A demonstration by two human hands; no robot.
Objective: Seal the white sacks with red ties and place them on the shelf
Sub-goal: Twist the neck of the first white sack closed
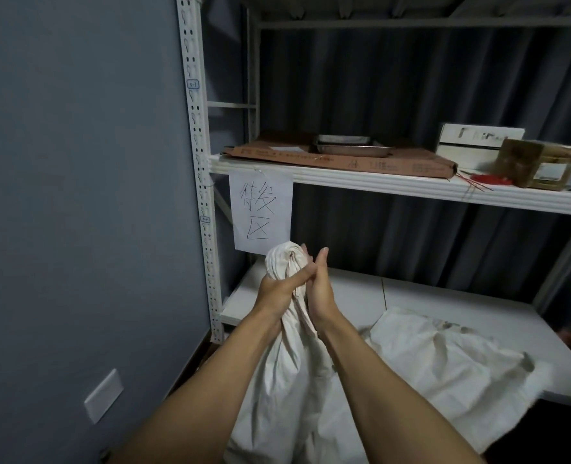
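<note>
I hold a white sack [294,370] upright at the front edge of the lower shelf board [444,303]. Its mouth is gathered into a twisted bunch that pokes up above my hands. My left hand [284,286] is wrapped around the neck from the left. Pressed against the same neck from the right is my right hand [321,289], fingers pointing up. A second white sack [451,366] lies flat and limp on the lower board to the right. Red ties [485,180] lie on the upper shelf [377,182] at the right.
The upper shelf carries flattened brown cardboard [337,159], a metal tray [351,147], a white box [478,140] and a brown taped package [538,162]. A paper sign [260,212] hangs from its edge. The white upright [200,162] stands by the grey wall.
</note>
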